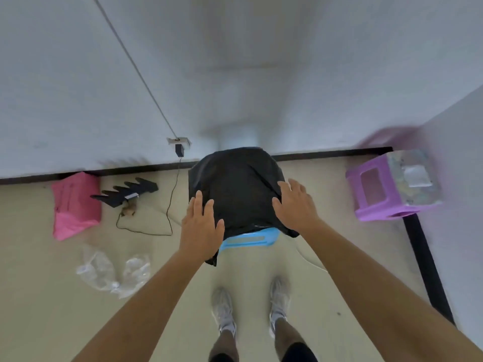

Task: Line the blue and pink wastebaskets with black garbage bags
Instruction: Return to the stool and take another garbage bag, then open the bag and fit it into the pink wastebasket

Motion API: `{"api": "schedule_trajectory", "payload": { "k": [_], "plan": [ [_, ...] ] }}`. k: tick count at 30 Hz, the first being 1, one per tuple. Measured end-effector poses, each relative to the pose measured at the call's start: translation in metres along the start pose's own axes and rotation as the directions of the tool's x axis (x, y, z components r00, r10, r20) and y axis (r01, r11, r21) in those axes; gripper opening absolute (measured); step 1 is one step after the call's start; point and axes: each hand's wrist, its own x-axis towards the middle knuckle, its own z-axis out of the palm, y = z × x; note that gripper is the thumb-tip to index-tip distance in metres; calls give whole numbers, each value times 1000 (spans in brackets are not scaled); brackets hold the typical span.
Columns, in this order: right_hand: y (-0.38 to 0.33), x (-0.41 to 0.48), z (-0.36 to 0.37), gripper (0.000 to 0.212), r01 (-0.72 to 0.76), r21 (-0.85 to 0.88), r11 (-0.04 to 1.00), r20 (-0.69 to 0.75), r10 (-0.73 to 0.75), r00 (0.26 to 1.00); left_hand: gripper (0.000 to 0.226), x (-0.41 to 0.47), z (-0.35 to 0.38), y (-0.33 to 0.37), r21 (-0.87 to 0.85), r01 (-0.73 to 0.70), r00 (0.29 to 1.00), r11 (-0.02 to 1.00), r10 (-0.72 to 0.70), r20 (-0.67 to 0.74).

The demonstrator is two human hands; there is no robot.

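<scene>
Two bare hands press flat on a black plastic garbage bag (pixel 235 189) draped over a light blue plastic wastebasket (pixel 248 239), which stands on the beige floor (pixel 52 296) near the white wall (pixel 78 87) and its dark baseboard (pixel 130 169). Farthest left, a pink wastebasket (pixel 74 205) lies tipped on its side against the baseboard, unlined. Just to its right rests a black jagged, toothed piece (pixel 128 192), with a small brown object (pixel 128 210) below it and a thin black cable (pixel 171 202) that runs down from a small black plug (pixel 179 150) at a wall socket and loops across the floor. Nearer the camera, crumpled clear plastic wrapping (pixel 115 273) lies on the floor. The left hand (pixel 201 226) rests on the near left side of the bag, fingers (pixel 198 205) straight and slightly spread, palm down and not pinching anything. The bag covers the whole top and most of the basket, so that only a strip of blue rim with a slot handle shows at the near edge, between the two wrists. The right hand (pixel 295 205) lies on the bag's right side, its fingers open and laid flat against the plastic. Below, two grey sneakers (pixel 224 312) stand on the floor. Far right, a purple plastic stool (pixel 392 186) with a patterned top sits beside another dark baseboard strip; that part is blurred.
</scene>
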Motion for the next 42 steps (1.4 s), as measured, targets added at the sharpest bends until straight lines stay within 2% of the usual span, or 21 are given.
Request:
{"api": "schedule_trajectory", "payload": {
  "k": [3, 9, 11, 14, 18, 22, 25, 27, 31, 33, 35, 40, 42],
  "plan": [
    [16, 24, 77, 50, -58, 37, 998, 88, 55, 995, 58, 14, 72, -15, -10, 16, 995, 1000, -15, 99],
    [33, 74, 195, 60, 30, -47, 998, 148, -23, 989, 49, 60, 193, -43, 69, -30, 968, 997, 12, 250],
    [39, 82, 219, 51, 56, -108, 993, 160, -38, 986, 53, 67, 218, -51, 100, -14, 946, 995, -20, 324],
    [45, 83, 232, 28, 56, -153, 987, 77, -45, 996, 65, 65, 231, -58, 110, 28, 936, 993, -65, 345],
    [38, 79, 202, 18, 35, -58, 998, -7, -35, 999, 60, 60, 197, -51, 83, -40, 962, 996, 16, 273],
    [25, 72, 147, 19, 28, 89, 996, -139, -15, 990, 52, 65, 142, -34, -6, -111, 992, 994, 111, 68],
    [17, 54, 105, 20, 25, 201, 979, -223, 21, 975, 48, 64, 102, -18, -59, -164, 985, 985, 161, -61],
    [15, 34, 79, 17, 2, 259, 966, -260, 67, 963, 47, 57, 74, -5, -116, -248, 963, 962, 231, -141],
    [12, -31, 35, 9, -74, 408, 910, -321, 219, 922, 40, 29, 22, 19, -142, -418, 890, 897, 372, -264],
    [13, -79, 19, 8, -87, 455, 886, -351, 269, 897, 40, 10, -1, 33, -110, -506, 847, 856, 468, -251],
    [14, -127, 9, 21, -127, 472, 872, -325, 306, 895, 43, -6, -19, 48, -46, -594, 795, 803, 576, -190],
    [34, -258, -20, 67, -287, 471, 834, -313, 462, 830, 55, -53, -53, 120, 142, -849, 512, 509, 859, -17],
    [47, -320, -35, 69, -381, 466, 798, -341, 560, 755, 57, -82, -61, 165, 167, -919, 363, 356, 932, 11]
  ]
}}
